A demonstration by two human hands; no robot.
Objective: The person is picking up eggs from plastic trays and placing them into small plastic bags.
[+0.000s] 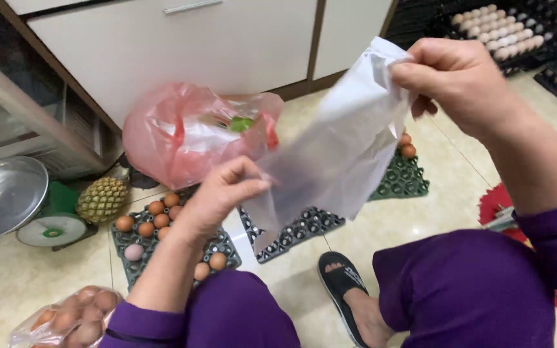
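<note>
the left hand (224, 190) and right hand (449, 80) each pinch an edge of a thin white plastic bag (336, 148), held up flat and empty above the floor. brown eggs (156, 219) sit unbagged in the grey tray (224, 243) below; another egg bag (72, 317) lies filled.

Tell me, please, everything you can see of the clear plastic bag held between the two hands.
The clear plastic bag is thin, translucent, whitish film, creased and apparently empty. It hangs slanted in mid-air above the floor. The right hand pinches its upper end; the left hand pinches an edge lower down. Nothing else touches it.
</note>
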